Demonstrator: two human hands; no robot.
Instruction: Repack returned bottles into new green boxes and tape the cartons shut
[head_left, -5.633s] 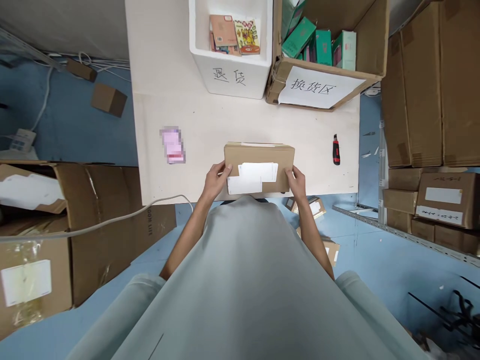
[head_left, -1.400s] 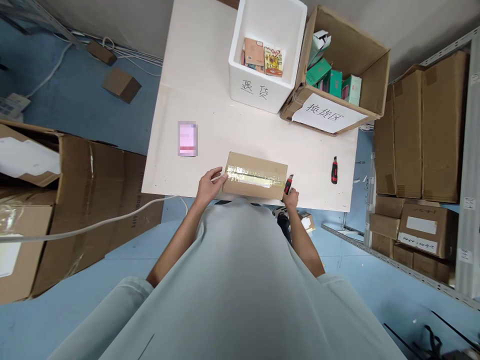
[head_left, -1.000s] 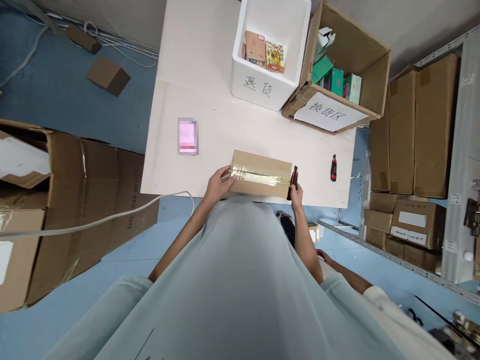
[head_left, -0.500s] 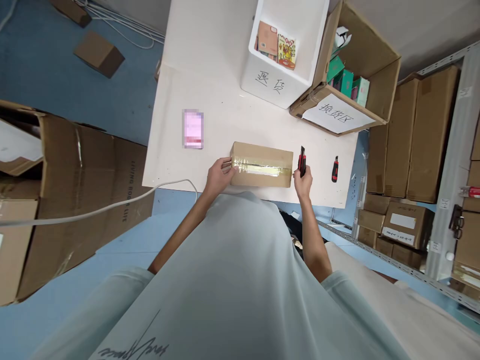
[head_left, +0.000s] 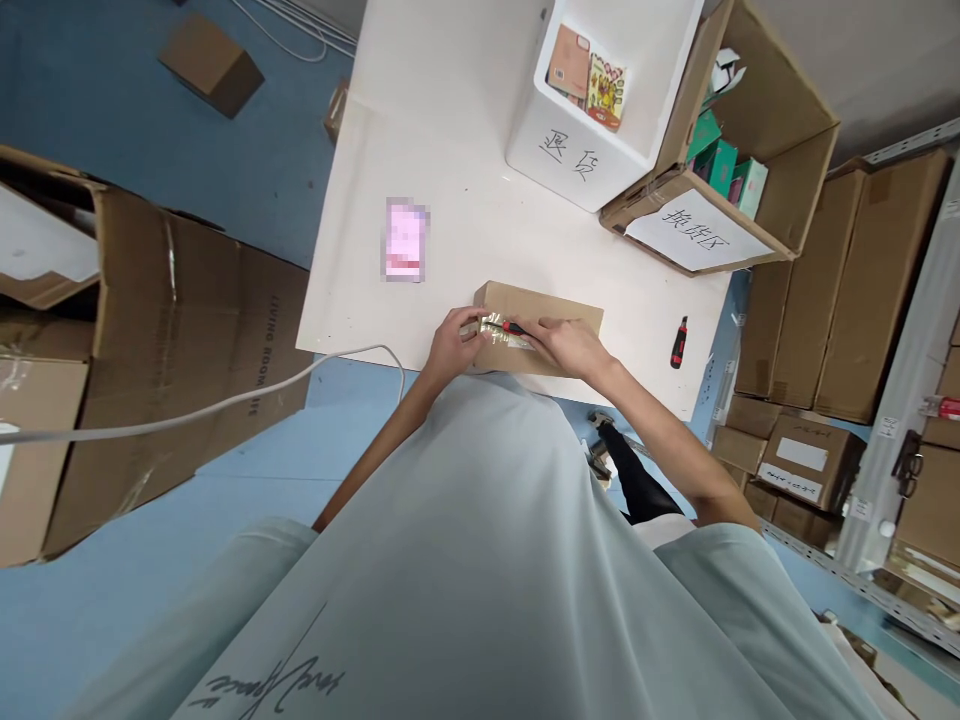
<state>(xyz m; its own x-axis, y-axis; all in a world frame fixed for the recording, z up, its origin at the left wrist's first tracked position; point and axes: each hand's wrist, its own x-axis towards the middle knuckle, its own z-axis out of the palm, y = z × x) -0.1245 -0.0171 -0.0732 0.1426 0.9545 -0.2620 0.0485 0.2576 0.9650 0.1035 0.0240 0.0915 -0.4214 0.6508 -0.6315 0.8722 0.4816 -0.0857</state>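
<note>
Right grip (head_left: pixel 568 344), clasping knife (head_left: pixel 513 327), has moved from beside box (head_left: pixel 541 301) onto its tape (head_left: pixel 495 334), cutting apparently begun; left grip (head_left: pixel 453 344) holds box end.

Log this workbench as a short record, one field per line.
Carton: lying on the table, tape along its top
Left grip: on the carton's left end
Right grip: holding a red cutter at the tape
Second cutter: lying right of the carton
White box: booklets inside
Open cardboard box: green packages inside
Pink item: left of the carton, pixelated
</note>
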